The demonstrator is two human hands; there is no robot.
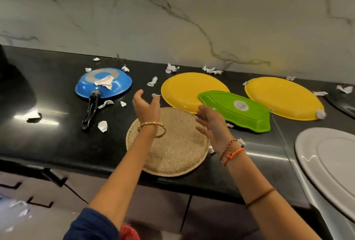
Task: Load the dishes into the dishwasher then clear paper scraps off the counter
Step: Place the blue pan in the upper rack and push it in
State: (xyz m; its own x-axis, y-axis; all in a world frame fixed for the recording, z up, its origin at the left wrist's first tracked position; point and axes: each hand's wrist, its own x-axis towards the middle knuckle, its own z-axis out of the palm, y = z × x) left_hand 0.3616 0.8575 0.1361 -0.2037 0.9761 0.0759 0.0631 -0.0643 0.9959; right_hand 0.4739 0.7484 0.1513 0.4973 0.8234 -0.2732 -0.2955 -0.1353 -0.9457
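On the black counter (57,140) lie an upturned blue frying pan (119,86) with a paper scrap (105,82) on its base, two yellow oval plates (184,88) (284,97), and an upturned green tray (236,113) overlapping the nearer yellow plate. A round woven mat (172,149) sits at the front edge. My left hand (147,105) hovers open above the mat's far edge, holding nothing. My right hand (213,122) hovers open by the mat's right side, next to the green tray. White paper scraps (102,126) are scattered around the dishes.
A large white platter (311,153) lies at the right, partly out of frame. A sink edge (343,107) shows at far right. A marble wall (172,19) backs the counter. Drawers with black handles (40,202) sit below, with more scraps (23,213) at lower left.
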